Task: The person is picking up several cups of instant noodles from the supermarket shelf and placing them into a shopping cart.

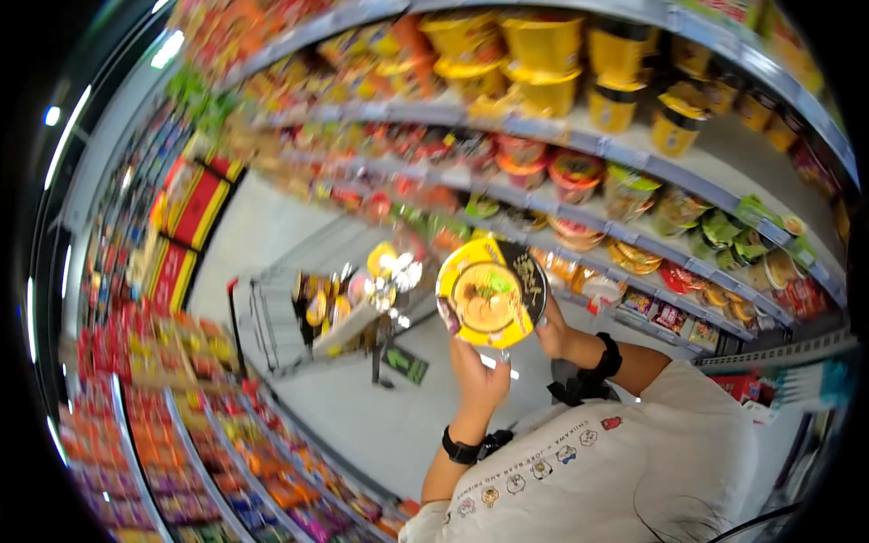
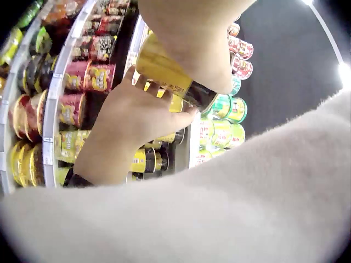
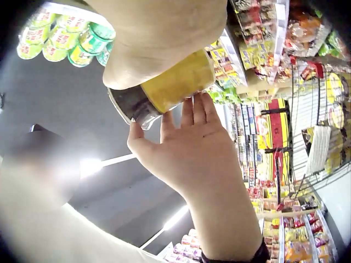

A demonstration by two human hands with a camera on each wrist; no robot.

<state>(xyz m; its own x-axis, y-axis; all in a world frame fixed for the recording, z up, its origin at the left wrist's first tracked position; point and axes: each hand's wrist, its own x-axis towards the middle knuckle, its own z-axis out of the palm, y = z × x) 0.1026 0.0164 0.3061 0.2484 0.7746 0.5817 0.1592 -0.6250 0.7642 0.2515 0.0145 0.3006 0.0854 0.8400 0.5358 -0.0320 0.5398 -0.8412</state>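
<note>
A yellow and black noodle bowl (image 1: 487, 297) is held between both hands, its round lid with a food picture facing the head camera. My left hand (image 1: 482, 373) grips its lower edge, and my right hand (image 1: 553, 331) holds the side nearer the shelves. In the left wrist view, the right hand (image 2: 134, 116) has its fingers around the yellow bowl (image 2: 162, 64), with the left hand (image 2: 192, 41) large at the top. The right wrist view has the left hand's (image 3: 194, 156) thumb and fingertips on the bowl (image 3: 178, 82); the right hand (image 3: 159, 38) partly covers it.
A wire shopping cart (image 1: 272, 312) holding several packages stands left of the hands. Shelves (image 1: 579, 136) of bowl and cup noodles run along the upper right. More packaged goods (image 1: 172, 434) line the lower left. A green floor sign (image 1: 405, 363) lies near the cart.
</note>
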